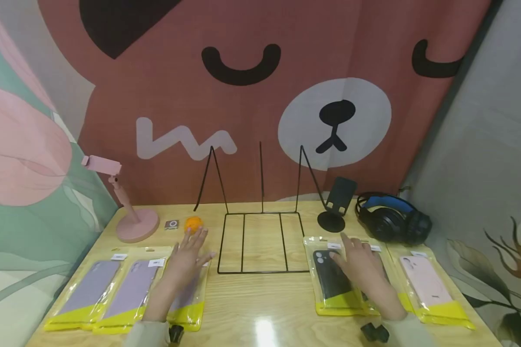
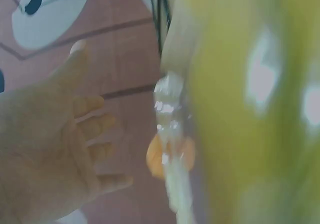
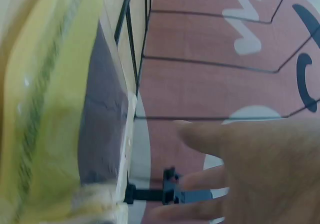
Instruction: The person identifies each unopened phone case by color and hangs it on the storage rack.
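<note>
My left hand (image 1: 185, 260) hovers with spread fingers over a packaged purple phone case (image 1: 190, 292), its fingertips near an orange ball (image 1: 193, 223). Nothing is in its grasp in the left wrist view either. Two more packaged purple phone cases, the outer one (image 1: 91, 287) and its neighbour (image 1: 132, 289), lie to its left. My right hand (image 1: 362, 265), fingers extended, is above the packaged black phone cases (image 1: 330, 274), one of them partly hidden beneath it. Farther right lies a packaged pink phone case (image 1: 425, 279). Whether either hand touches the packs cannot be told.
A black wire rack (image 1: 262, 272) stands mid-table between the hands. Behind are a pink stand (image 1: 137, 225), a small square device (image 1: 171, 224), a black phone stand (image 1: 331, 221) and headphones (image 1: 390, 221). A patterned curtain (image 1: 252, 111) hangs at the table's back edge.
</note>
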`<state>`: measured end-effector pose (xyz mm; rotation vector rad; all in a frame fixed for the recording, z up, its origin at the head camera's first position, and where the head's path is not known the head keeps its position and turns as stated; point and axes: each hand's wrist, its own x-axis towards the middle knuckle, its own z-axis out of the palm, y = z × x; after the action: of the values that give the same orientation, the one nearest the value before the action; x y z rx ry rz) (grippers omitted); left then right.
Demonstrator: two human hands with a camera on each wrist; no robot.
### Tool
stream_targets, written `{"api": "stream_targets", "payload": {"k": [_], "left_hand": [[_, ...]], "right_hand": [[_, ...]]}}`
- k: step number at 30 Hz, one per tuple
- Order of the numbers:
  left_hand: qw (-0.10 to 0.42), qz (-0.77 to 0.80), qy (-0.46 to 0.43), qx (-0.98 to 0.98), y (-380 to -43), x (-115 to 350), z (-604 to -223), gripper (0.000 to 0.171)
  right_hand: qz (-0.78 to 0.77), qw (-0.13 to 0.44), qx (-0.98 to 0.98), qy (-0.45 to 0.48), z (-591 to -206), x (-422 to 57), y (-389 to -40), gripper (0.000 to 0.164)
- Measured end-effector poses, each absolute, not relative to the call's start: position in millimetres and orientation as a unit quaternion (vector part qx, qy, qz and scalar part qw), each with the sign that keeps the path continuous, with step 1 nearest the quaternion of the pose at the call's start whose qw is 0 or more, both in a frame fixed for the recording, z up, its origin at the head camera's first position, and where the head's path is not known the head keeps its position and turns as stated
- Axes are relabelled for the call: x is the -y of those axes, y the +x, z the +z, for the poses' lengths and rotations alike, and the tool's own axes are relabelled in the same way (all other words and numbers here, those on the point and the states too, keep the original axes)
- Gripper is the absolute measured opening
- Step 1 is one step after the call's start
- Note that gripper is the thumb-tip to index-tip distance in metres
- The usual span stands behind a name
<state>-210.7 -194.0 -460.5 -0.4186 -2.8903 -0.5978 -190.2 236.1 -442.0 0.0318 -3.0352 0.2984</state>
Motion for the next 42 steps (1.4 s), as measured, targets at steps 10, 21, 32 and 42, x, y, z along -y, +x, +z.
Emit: {"api": "stream_targets", "payload": {"k": [10,21,32,42], "left_hand": [[-0.014,-0.263,-0.195,0.945,-204,168,-482,0.068],[-0.032,-0.263,-0.18,0.947,-203,163,-487,0.063],[-0.019,-0.246,-0.16,0.956,-204,172,-479,0.058],[-0.04,-0.247,-0.158,0.955,-207,167,-481,0.057]], "right_hand": [[0.054,-0.06,0.996,-0.025,-453,-215,-181,0.1],[0.064,-0.065,0.996,-0.013,-457,-203,-169,0.085],[0.199,0.024,0.979,0.044,-450,-205,-190,0.071],[0.424,0.05,0.884,0.188,-410,-206,-168,0.036]]}}
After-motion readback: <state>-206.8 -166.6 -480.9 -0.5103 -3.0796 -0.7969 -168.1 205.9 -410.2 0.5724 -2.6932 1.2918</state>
